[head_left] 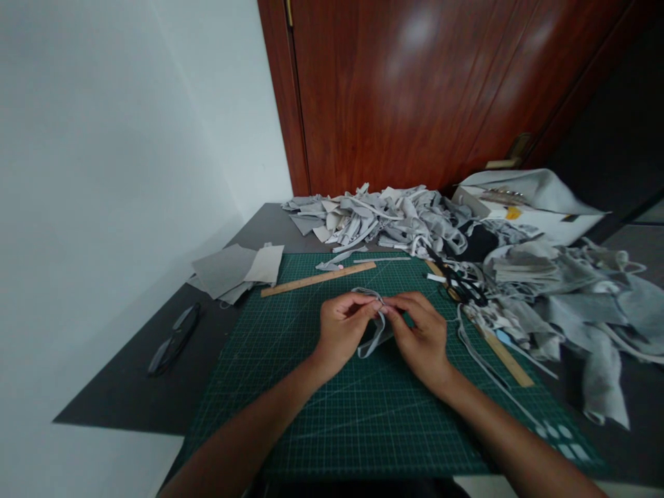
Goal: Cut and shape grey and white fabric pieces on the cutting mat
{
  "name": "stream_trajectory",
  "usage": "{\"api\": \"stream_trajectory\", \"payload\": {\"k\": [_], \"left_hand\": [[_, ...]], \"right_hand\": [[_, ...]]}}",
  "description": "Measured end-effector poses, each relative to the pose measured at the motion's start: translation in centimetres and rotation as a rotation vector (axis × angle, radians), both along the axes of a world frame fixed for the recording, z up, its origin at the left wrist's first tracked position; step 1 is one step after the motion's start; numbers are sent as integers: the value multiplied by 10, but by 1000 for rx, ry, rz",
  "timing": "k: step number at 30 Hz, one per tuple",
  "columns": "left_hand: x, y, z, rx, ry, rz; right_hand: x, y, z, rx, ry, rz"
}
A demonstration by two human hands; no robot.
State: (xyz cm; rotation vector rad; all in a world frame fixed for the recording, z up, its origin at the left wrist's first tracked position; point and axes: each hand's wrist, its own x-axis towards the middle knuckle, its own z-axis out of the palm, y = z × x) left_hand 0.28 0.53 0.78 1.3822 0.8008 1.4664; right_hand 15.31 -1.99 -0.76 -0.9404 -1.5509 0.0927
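Above the green cutting mat (332, 415), left hand (342, 330) and right hand (422, 339) both pinch one grey fabric strip (374, 332), fingers closed.

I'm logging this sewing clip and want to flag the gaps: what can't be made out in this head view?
- How the grey fabric strip is pinched: fingertips of the left hand and right hand cover it.
- Scissors: partly buried under grey scraps, too dark to tell the blades.
- White box: contents hidden by cloth draped over it.
- Dark object on the table's left: too small to identify.
- Second wooden ruler: partly covered by strips.
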Motion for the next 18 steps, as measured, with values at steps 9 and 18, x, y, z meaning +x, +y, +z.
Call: {"api": "stream_trajectory", "payload": {"k": [9,18], "left_hand": [[-3,-4,4,61,77,6],[-3,-5,2,195,123,37]], "right_hand": [[1,0,-1,13,-49,2],[2,-3,-3,39,-91,-27]]}}
